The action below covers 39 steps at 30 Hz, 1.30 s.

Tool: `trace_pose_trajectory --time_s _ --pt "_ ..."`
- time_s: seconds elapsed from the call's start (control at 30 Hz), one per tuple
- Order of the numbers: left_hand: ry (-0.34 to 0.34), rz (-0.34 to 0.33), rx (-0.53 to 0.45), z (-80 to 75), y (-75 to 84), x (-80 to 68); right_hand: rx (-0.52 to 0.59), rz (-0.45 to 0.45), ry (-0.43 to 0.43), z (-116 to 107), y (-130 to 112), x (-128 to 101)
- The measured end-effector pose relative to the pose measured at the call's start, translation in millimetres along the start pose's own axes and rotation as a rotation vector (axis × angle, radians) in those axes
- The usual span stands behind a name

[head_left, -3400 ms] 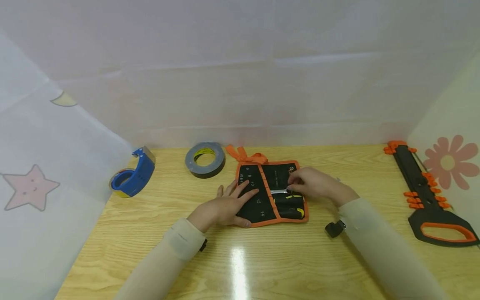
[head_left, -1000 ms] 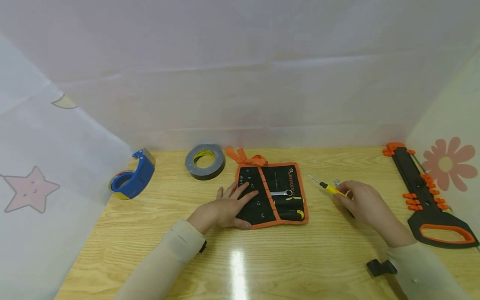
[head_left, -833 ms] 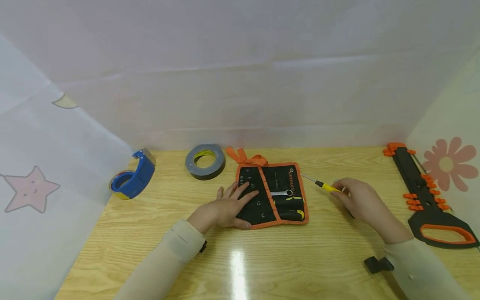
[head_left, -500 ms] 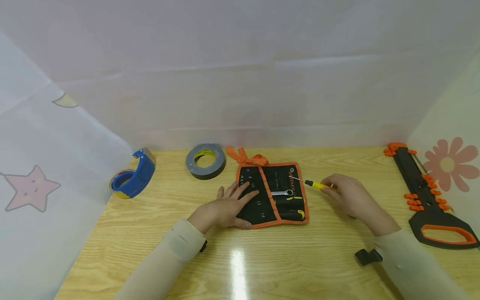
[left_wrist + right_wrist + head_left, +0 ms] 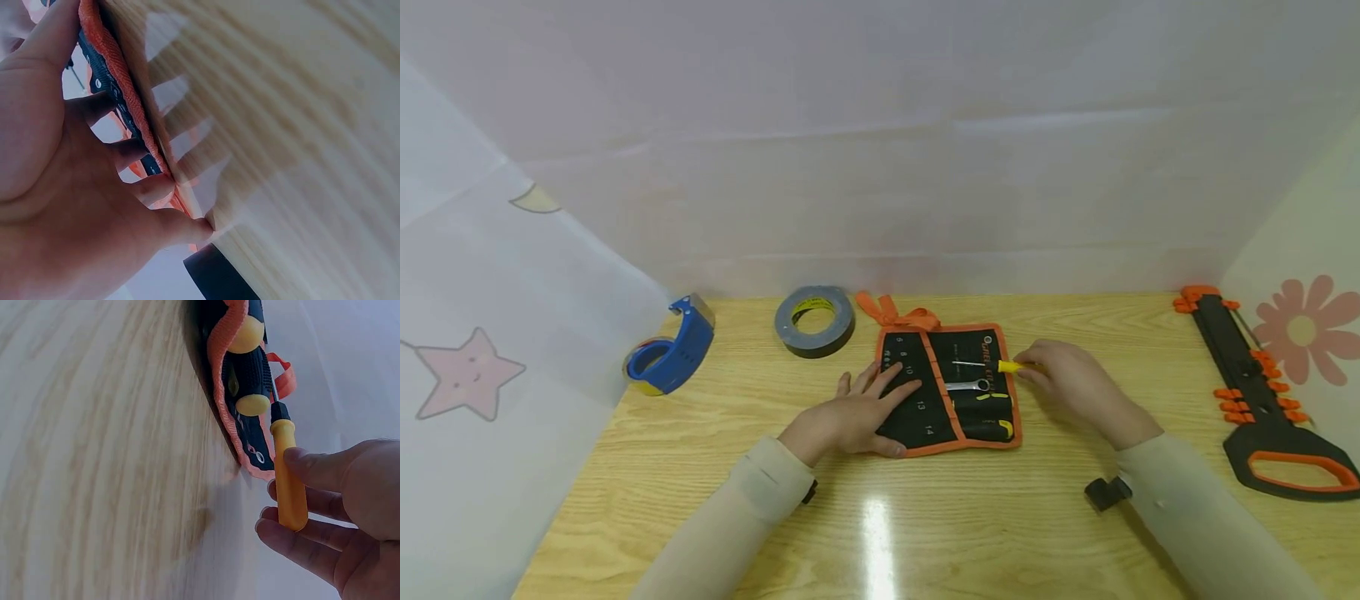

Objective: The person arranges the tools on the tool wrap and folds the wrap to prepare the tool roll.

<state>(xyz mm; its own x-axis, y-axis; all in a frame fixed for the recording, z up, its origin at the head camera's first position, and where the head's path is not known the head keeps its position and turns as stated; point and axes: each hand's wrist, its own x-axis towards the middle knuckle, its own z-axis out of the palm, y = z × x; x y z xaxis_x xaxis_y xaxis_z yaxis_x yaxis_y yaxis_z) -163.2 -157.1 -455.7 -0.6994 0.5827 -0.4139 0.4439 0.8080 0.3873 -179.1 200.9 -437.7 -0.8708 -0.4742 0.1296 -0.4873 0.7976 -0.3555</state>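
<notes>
Right hand (image 5: 1071, 383) pinching screwdriver (image 5: 1011, 367) over pouch (image 5: 962, 343)

Thumb and fingers closed on its yellow handle (image 5: 291, 494); shaft points left across pouch's right half, near wrench (image 5: 967, 386). Left hand (image 5: 842, 423) flat, fingers spread on pouch's left half. Tape roll (image 5: 815, 342) near pouch, dispenser (image 5: 691, 352) farther left. All on table (image 5: 970, 525).

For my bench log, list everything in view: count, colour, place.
pouch: one, black and orange, centre
screwdriver: one, yellow and black, over pouch
wrench: one, silver, in pouch
handles: at least two, black and yellow, in pouch
tape roll: one, grey, left of pouch
tape dispenser: one, blue, far left
long tool: one, black and orange, far right
table: one, light wood, underneath
sheets: count unclear, pale, printed, around
left hand: one, bare, on pouch
right hand: one, bare, holding screwdriver
sleeves: two, cream, forearms
devices: two, black, wrists
</notes>
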Motion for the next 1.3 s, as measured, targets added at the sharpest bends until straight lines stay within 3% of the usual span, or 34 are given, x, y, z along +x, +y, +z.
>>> trace_pose_trajectory --time_s 0.2,0.3,0.47,0.7,1.03,1.3 --pt "-0.013 -0.017 0.017 -9.8 11.3 -6.7 -0.013 -0.039 -0.006 4 -2 7" --pt "-0.009 -0.016 0.026 -6.6 8.6 -4.0 -0.009 -0.053 -0.002 5 -4 10" --pt "0.005 -0.003 0.032 -0.7 2.6 0.3 0.017 -0.039 -0.017 7 -6 14" --pt "-0.021 -0.024 0.038 -9.9 13.1 -6.1 0.054 -0.015 -0.047 12 -6 20" --pt "0.027 0.006 0.023 7.4 -8.6 7.1 0.106 -0.051 -0.042 18 -7 28" --pt "0.01 -0.024 0.045 -9.6 13.4 -5.8 0.09 -0.083 -0.077 21 -11 35"
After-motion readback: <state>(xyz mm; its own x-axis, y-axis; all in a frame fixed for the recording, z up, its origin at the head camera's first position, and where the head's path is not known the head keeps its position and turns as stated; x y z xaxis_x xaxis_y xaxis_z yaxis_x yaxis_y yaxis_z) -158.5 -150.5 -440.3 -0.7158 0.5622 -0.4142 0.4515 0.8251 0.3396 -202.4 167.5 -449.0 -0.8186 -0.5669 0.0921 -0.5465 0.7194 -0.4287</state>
